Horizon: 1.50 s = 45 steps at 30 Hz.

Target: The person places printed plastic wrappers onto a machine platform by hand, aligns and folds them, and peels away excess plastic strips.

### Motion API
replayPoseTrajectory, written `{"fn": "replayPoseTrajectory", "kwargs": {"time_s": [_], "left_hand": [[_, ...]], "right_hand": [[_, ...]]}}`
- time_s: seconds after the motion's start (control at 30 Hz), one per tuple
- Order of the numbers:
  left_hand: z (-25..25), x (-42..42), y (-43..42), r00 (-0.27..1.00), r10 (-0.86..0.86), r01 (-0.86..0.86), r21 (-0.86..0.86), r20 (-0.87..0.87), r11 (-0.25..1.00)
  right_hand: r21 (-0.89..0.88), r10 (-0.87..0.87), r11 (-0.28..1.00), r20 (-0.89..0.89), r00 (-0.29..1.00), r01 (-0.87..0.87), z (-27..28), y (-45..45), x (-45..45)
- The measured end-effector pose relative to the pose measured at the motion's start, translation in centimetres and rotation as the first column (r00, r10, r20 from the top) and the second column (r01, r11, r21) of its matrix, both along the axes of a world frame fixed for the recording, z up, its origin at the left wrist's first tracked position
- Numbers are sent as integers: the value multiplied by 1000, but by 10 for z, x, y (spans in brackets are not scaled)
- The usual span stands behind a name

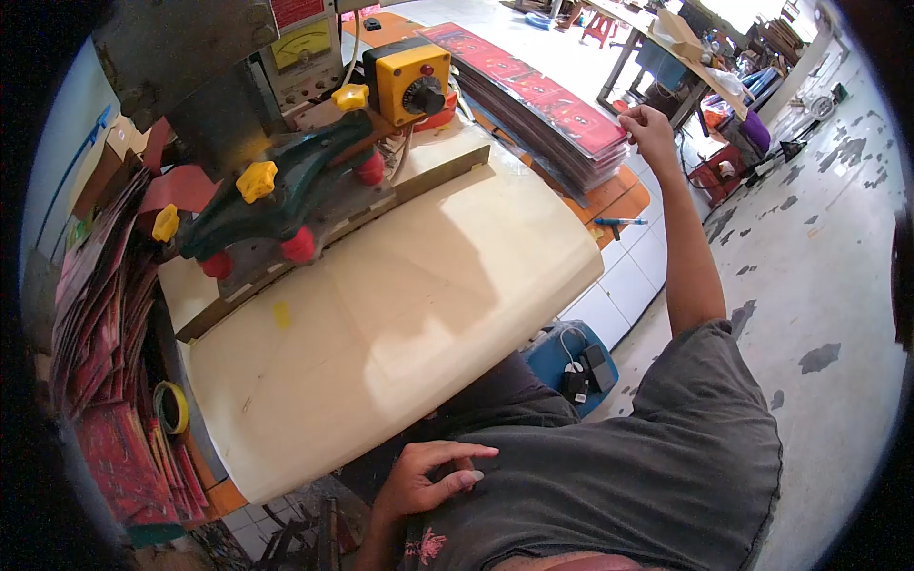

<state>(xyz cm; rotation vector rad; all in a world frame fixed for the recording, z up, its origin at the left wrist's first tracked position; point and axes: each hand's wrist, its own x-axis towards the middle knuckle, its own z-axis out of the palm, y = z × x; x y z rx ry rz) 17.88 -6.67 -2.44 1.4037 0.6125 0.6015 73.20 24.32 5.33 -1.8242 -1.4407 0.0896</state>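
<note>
My right hand [649,133] is at the near right corner of a tall stack of red printed sheets [543,90], its fingers pinched at the edge of the top sheet. In front of my shirt, at the lower middle, is my left hand [433,478], with nothing in it, index finger stretched out and thumb apart. Between me and the machine lies a padded cream work surface [400,295]. Over its far edge stands a press with a dark green clamp frame [286,186], yellow knobs and red feet, along a metal bar [352,233].
A yellow control box [405,81] stands beside the press. A blue pen [619,222] lies on the orange table edge. Red sheets [105,324] and a yellow tape roll [171,407] are at left. A blue bin [600,376] with chargers sits below. A cluttered bench [685,62] stands behind.
</note>
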Motion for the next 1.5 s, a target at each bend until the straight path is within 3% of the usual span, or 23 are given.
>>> {"fn": "replayPoseTrajectory", "kwargs": {"time_s": [0.13, 0.2, 0.33, 0.5, 0.83, 1.23, 1.3, 1.5], "left_hand": [[0, 1, 0, 1000, 4, -4, 10, 3, 1000], [1, 0, 0, 1000, 6, -6, 4, 1, 1000], [0, -1, 0, 1000, 10, -10, -21, 5, 1000], [-3, -1, -1, 1000, 15, -15, -24, 11, 1000], [-3, -1, -1, 1000, 16, -16, -12, 3, 1000], [-6, 0, -1, 1000, 11, -11, -14, 27, 1000], [-8, 0, -1, 1000, 11, -11, -7, 28, 1000], [-8, 1, -2, 999, 12, -11, -28, 29, 1000]], "right_hand": [[47, 41, 998, 79, 996, -45, -4, 5, 8], [43, 46, 998, -9, 999, -46, -3, 3, 6], [45, 76, 996, 21, 997, -76, -1, 4, 6], [-39, 29, 999, -81, 996, -33, 14, -8, -8], [-24, 13, 1000, 16, 1000, -13, 17, -4, -9], [-104, -19, 995, -188, 982, -1, 23, -13, -17], [-146, -22, 989, -310, 951, -25, 24, -14, -15], [-126, 40, 986, -448, 893, -107, 27, -21, -14]]}}
